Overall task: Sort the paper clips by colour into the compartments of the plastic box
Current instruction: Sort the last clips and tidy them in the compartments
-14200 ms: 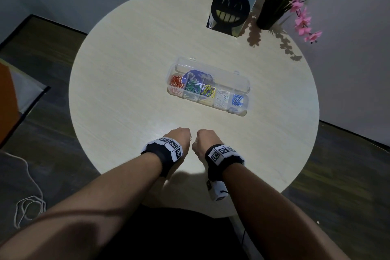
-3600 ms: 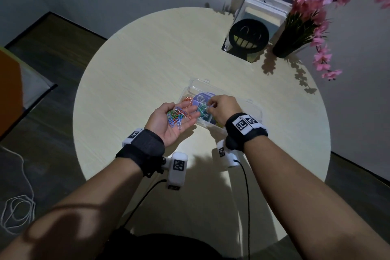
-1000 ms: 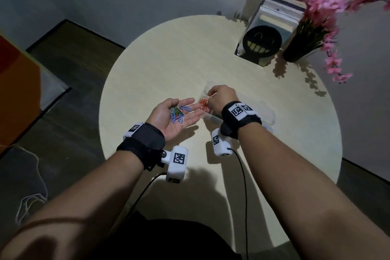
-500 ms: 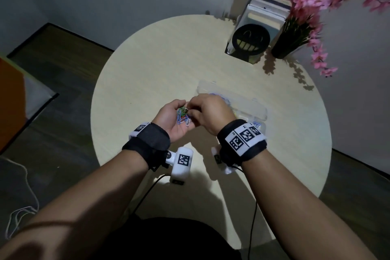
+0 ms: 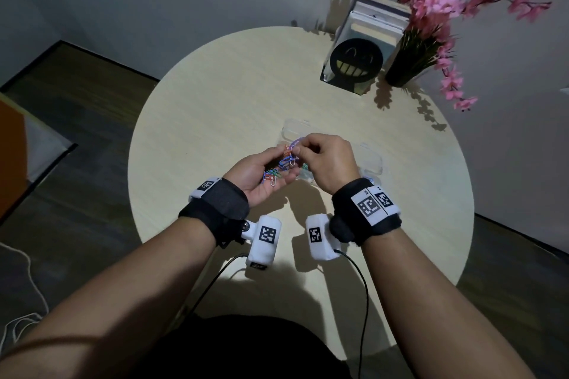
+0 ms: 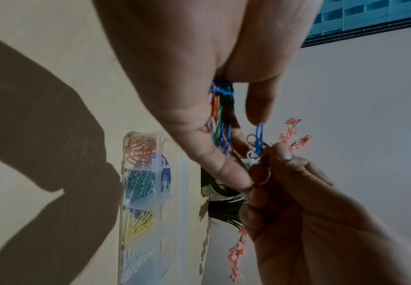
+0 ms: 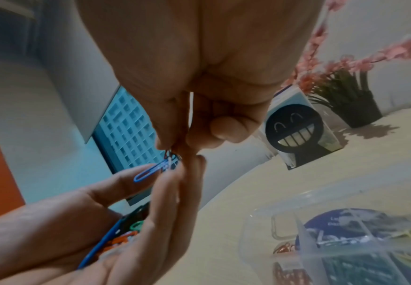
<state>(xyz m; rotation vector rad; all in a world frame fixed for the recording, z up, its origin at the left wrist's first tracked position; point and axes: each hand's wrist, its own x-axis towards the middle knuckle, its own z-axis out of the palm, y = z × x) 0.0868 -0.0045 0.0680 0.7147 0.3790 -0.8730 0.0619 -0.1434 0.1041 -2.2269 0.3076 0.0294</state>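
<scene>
1. Several mixed paper clips (image 5: 275, 174) lie in our cupped left hand (image 5: 257, 177).
2. Our right hand (image 5: 326, 160) fingers (image 7: 172, 135) pinch tangled clips above them.
3. Next we judge: separate one, drop it by colour into the plastic box (image 6: 148, 202) beyond our fingers.

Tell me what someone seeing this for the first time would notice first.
Both hands meet over the middle of the round table: the left hand cups a heap of mixed clips, while the right hand pinches a small tangle of clips just above it. Behind them lies the open plastic box, already holding sorted colours. At the far edge stand pink flowers and a smiling black bookend.
</scene>
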